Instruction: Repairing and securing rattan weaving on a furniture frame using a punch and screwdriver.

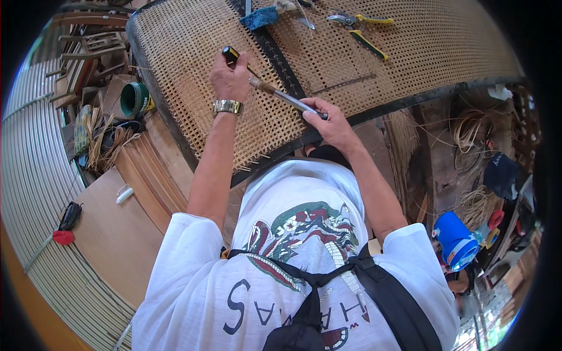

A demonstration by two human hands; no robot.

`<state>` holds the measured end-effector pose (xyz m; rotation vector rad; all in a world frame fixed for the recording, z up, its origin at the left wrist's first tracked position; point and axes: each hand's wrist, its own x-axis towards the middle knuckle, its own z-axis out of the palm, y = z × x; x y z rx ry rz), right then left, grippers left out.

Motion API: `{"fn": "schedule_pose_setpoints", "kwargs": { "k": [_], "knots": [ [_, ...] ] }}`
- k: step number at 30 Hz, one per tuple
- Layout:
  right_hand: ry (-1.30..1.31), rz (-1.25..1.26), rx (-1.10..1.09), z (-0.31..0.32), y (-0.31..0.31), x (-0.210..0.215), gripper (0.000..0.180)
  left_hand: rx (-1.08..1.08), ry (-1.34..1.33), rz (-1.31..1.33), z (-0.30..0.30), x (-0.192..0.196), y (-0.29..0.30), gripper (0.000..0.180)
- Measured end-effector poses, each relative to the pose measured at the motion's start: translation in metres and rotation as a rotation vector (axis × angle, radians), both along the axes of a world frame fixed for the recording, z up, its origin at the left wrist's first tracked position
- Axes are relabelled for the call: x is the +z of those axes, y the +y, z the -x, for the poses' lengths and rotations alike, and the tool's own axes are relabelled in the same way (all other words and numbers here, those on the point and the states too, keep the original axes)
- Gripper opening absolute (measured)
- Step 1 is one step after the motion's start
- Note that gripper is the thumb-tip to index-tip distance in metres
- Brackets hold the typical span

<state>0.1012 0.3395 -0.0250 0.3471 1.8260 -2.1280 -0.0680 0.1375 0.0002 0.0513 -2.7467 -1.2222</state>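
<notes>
My left hand [230,81], with a metal watch at the wrist, is closed around the black and yellow handle of a tool [230,54] that looks like a screwdriver or chisel. Its slim shaft points toward the dark bar [274,51] crossing a woven cane panel [199,35]. Between the thumb and fingers of my right hand [328,121] is the dark end of a silver-shafted tool [290,100]. That tool's brownish far end lies near the left tool's shaft; its kind is unclear. Both hands are above the panel's near part, where cut cane ends stick out.
Yellow-handled pruning shears [357,22] and a blue cloth [259,19] lie on the panel's far side. Wooden boards [140,175] and a green bucket [134,98] are at left. At right are a blue container [455,240] and cane coils [468,131].
</notes>
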Motion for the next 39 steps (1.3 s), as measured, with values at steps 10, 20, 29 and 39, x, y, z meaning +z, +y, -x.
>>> {"fn": "schedule_pose_setpoints", "kwargs": {
  "k": [10,20,29,39],
  "knots": [
    [-0.155,0.176,0.31,-0.004,0.012,0.023,0.037,0.016,0.031,-0.021,-0.002,-0.007,-0.009,0.031],
    [-0.018,0.047,0.132,-0.008,0.016,0.006,0.039,-0.02,0.006,-0.02,-0.006,-0.006,0.002,0.027],
    [-0.015,0.101,0.173,-0.01,0.008,0.01,0.035,-0.026,0.009,0.006,0.004,-0.024,-0.004,0.033],
    [0.014,0.062,0.303,0.003,0.004,0.016,0.036,0.028,0.02,-0.053,0.016,-0.02,-0.008,0.032]
  ]
}}
